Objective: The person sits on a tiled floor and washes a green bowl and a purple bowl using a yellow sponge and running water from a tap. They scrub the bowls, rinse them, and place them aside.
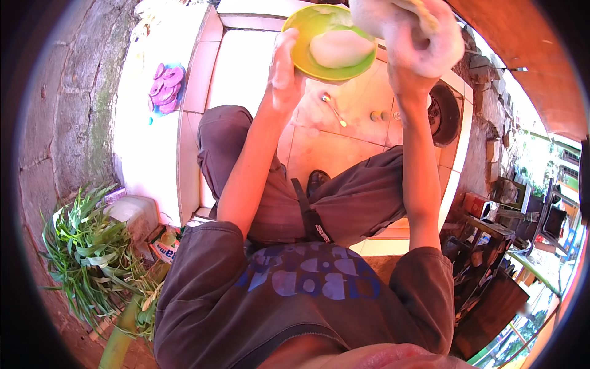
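At the top of the head view my left hand [286, 71], wet with suds, grips the rim of a yellow-green bowl [301, 58]. The bowl is tilted toward me, with a thick white lump of foam [342, 49] inside. My right hand [424, 52] is raised to the right of the bowl, thickly coated in lather. Its fingers are curled around something soft with a yellowish edge [424, 13], which the foam mostly hides. A spoon [335, 109] lies on the pale tiled floor [313, 144] below the bowl.
Purple pieces [165, 89] lie on the white ledge [135, 147] at left. A dark round pan [445, 114] sits at the right tiled edge, near small round items [382, 115]. Long green leaves [89, 246] are heaped at lower left. Cluttered shelves [491, 227] stand at right.
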Tool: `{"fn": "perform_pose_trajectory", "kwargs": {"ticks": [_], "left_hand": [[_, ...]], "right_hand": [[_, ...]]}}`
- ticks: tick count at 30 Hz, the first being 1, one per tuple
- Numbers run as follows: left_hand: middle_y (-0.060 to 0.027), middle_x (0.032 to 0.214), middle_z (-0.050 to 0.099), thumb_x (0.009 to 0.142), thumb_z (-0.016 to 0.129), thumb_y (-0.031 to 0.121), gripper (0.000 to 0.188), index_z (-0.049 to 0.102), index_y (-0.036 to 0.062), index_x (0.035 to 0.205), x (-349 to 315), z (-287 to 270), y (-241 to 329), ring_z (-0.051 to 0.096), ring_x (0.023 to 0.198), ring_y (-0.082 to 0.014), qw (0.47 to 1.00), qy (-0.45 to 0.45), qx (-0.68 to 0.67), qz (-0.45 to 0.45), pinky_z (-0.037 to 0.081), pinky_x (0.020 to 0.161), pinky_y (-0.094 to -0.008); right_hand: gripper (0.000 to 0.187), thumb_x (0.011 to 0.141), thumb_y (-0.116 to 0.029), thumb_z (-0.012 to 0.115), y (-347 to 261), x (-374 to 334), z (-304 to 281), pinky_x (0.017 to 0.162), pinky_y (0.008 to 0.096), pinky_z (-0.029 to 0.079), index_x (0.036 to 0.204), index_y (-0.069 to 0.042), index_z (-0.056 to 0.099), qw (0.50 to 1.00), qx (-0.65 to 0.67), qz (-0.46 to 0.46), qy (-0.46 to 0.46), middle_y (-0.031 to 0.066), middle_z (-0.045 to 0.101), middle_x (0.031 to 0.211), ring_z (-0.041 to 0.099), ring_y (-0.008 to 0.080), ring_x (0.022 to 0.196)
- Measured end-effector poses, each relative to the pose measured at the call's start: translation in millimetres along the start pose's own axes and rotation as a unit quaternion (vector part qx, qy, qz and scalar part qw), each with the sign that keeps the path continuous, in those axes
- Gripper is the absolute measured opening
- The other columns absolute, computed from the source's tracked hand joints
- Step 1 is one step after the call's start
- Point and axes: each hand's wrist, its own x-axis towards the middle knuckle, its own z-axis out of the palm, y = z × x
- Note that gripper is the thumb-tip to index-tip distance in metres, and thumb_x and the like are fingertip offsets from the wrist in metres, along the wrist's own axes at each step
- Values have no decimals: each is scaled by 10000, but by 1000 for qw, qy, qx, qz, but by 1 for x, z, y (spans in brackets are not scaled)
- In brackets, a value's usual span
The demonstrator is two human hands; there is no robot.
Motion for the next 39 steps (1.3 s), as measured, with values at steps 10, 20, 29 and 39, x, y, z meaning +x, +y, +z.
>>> {"fn": "perform_pose_trajectory", "kwargs": {"ticks": [10,20,29,39], "left_hand": [[-142,1366,576,1068,387,386,558,469,-20,1441,-5,14,6,552,1264,-232,988,56,145,-18,449,1059,-379],[-156,1213,541,1031,526,458,559,541,-38,1286,0,28,4,547,1086,-243,945,117,297,73,460,960,-395],[-217,1478,428,1098,351,314,539,413,-49,1492,-3,43,25,454,1306,-296,953,90,290,16,341,1143,-412],[-136,1332,487,1043,428,547,659,511,-29,1351,-7,36,17,476,1231,-241,955,129,267,14,382,1082,-369]], "right_hand": [[180,759,59,588,7,-4,0,709,373,466,916,-23,555,982,61,144,-105,139,540,825,546,285,758],[267,824,55,594,5,-33,28,796,482,507,1089,27,586,982,6,70,-174,276,617,969,608,479,954],[320,813,62,618,0,-36,29,832,410,531,1125,-2,585,977,63,155,-131,217,623,1016,647,394,935],[287,789,26,690,-3,-44,33,743,406,515,1048,4,569,983,43,133,-115,210,587,887,624,393,834]]}}
